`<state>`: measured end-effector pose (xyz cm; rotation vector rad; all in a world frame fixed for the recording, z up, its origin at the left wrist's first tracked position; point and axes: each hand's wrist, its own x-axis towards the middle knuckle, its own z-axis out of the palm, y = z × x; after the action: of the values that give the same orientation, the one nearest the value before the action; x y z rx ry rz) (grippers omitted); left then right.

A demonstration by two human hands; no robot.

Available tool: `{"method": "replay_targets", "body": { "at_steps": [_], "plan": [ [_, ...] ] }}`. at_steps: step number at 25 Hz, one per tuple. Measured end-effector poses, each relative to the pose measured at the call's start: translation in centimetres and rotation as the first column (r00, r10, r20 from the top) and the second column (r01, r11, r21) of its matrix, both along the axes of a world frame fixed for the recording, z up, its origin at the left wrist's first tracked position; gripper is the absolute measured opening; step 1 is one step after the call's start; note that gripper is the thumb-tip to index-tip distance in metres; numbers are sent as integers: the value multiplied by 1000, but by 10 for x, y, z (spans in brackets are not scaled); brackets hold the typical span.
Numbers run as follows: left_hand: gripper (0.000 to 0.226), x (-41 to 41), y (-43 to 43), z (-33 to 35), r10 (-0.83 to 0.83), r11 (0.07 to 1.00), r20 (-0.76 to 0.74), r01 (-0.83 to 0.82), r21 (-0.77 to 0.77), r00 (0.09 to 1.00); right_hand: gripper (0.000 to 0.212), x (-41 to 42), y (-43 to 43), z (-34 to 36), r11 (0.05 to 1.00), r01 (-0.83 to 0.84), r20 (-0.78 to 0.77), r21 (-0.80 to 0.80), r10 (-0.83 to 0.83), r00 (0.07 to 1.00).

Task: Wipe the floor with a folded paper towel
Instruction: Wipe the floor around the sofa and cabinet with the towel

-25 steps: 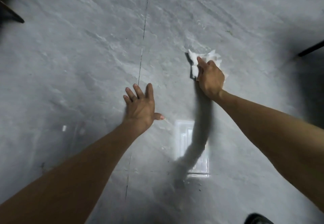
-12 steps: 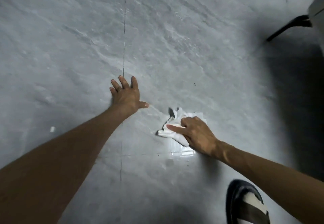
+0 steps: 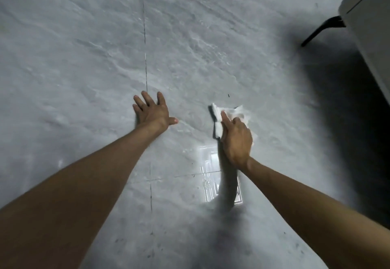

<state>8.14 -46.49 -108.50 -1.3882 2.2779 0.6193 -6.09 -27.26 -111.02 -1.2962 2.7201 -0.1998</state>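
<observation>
A crumpled white paper towel [image 3: 219, 119] lies on the grey stone-look floor [image 3: 211, 47] at the centre right. My right hand [image 3: 237, 140] presses down on it, fingers pointing away from me; most of the towel is hidden under the palm. To its left my left hand [image 3: 153, 111] rests flat on the floor with fingers spread and nothing in it, just beside a thin dark tile joint [image 3: 145, 58].
A pale piece of furniture [image 3: 371, 26] with a black slanted leg [image 3: 318, 30] stands at the upper right and casts a dark shadow below it. A bright light reflection [image 3: 207, 176] shines on the tile near my right wrist.
My right hand has pushed the towel away from me again, after pulling it close half a second ago. My left hand has stayed planted. The shoe at the bottom is out of view.
</observation>
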Motion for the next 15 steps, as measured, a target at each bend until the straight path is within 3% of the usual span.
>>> {"method": "replay_targets", "body": {
  "at_steps": [1,2,4,5,6,7,8,11,13,15],
  "plan": [
    [102,0,1,-1,7,1000,2,-7,-3,1000,48,17,1,-4,982,-184,-13,-49,183,983],
    [101,0,2,0,9,1000,6,-9,-11,1000,43,38,12,-7,901,-423,11,-97,425,905],
    [100,1,2,1,15,1000,9,-15,-20,1000,38,61,45,-6,592,-796,141,-124,805,576],
    [98,2,3,3,26,1000,4,-26,-13,1000,38,55,57,-3,490,-863,258,-118,855,450],
    [95,2,7,5,37,999,-6,-37,-10,999,40,41,65,1,448,-889,334,-93,855,396],
    [90,1,13,7,45,999,-23,-45,-12,999,42,24,70,6,454,-888,329,-72,852,408],
    [83,-1,23,8,46,999,-49,-47,-16,998,41,6,75,10,525,-848,296,-79,824,483],
    [66,-9,63,-2,8,998,-143,-17,-57,990,43,-65,71,16,849,-495,238,-183,527,816],
    [67,-8,84,-9,-25,997,-126,16,-72,992,49,-114,54,10,949,-259,130,-179,284,950],
    [69,-4,86,-10,-68,995,-77,62,-73,995,46,-144,23,1,988,-40,85,-148,53,995]
  ]
}}
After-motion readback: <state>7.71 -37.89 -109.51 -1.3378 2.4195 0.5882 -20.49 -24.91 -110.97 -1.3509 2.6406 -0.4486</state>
